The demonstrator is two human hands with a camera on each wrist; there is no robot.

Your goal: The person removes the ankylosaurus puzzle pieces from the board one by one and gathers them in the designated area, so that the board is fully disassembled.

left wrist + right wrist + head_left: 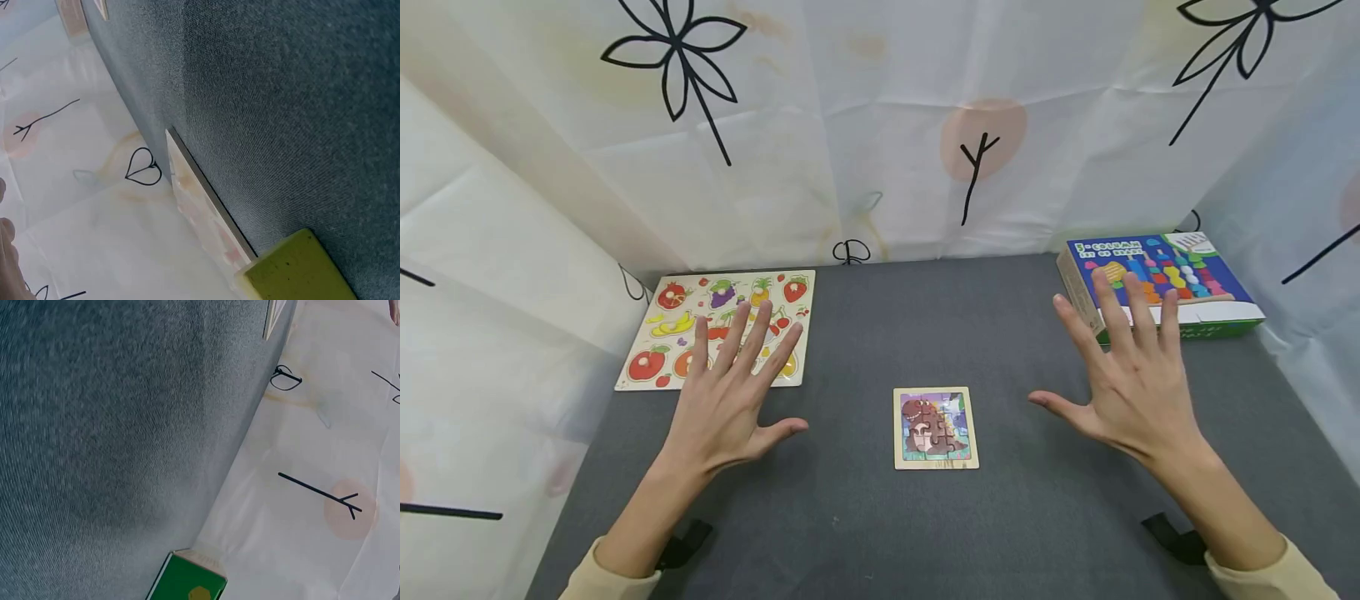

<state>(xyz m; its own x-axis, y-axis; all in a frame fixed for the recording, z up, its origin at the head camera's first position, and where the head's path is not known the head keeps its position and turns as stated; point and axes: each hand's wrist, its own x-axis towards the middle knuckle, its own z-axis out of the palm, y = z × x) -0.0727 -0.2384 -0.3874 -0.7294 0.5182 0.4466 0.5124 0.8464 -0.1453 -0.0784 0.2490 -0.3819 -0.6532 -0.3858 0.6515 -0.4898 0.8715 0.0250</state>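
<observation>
Either side of the puzzle (936,429), our fingers (756,333) spread wide, empty; a careless sweep could jolt it!

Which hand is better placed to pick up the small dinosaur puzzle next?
Probably the right hand, though narrowly: in the head view its thumb appears closer to the dinosaur puzzle than that of the left hand. Both hands are empty.

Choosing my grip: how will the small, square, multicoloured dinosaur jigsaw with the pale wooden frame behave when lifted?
The jigsaw looks thin and flat, so it is probably light and stiff. Visible seams suggest its pieces could slip out if tilted. Lying flat on the dark grey cloth tabletop, it seems unlikely to tip.
</observation>
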